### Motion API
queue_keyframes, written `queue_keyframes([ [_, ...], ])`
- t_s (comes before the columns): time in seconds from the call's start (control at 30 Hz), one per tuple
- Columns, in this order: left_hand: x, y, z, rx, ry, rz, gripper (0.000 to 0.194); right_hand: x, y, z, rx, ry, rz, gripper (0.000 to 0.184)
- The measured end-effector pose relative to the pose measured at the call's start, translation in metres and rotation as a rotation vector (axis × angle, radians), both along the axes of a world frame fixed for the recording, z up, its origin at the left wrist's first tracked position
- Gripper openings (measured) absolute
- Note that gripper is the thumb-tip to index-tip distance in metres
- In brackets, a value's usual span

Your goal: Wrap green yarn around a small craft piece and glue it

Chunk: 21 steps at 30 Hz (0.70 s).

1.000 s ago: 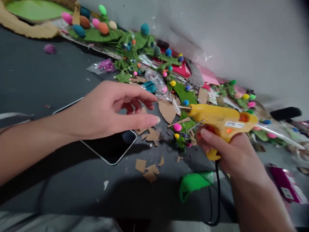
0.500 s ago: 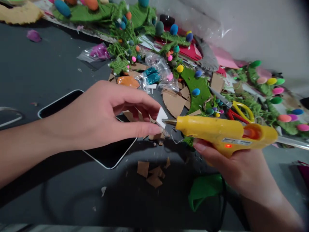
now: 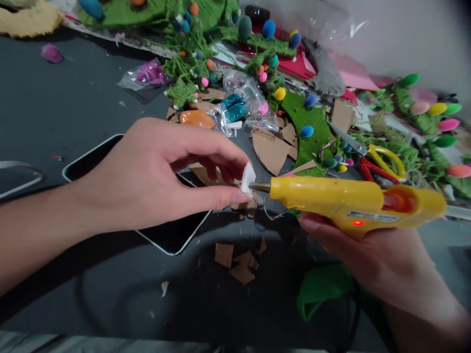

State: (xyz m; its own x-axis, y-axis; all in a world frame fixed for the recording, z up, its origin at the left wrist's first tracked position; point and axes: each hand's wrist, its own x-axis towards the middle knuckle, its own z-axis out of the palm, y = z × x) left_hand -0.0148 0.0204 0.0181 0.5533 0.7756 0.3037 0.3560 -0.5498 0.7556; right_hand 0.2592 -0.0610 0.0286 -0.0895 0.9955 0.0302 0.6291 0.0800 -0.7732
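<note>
Between the thumb and fingers of my left hand is a small flat white piece, held on edge; its material I cannot make out. My right hand is wrapped round the handle of a yellow hot glue gun, whose red light glows. The gun's metal nozzle points left and meets or nearly meets the face of the white piece. A clear glue stick sticks out of the gun's back end. Under my left hand lies a white-edged dark tablet or phone, partly hidden.
Cardboard scraps lie in front, with green felt to their right. Behind are small plastic bags, cardboard pieces, and green yarn shapes with coloured balls. Open scissors with red and yellow handles rest at the right.
The view has shifted slightly. The white piece has turned a little in my left fingers, and the nozzle tip stays close against it. Both grips are the same.
</note>
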Motion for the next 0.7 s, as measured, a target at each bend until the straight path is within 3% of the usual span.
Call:
queue_keyframes([
  [0.37, -0.0004, -0.0016, 0.0016, 0.073, 0.05, 0.015, 0.013, 0.0013, -0.0017, -0.0021, 0.017, 0.016, 0.023, 0.018],
  [0.7, -0.0011, -0.0013, 0.0021, 0.059, 0.059, 0.014, 0.014, -0.0066, -0.0002, -0.0012, -0.033, 0.047, -0.033, 0.011],
])
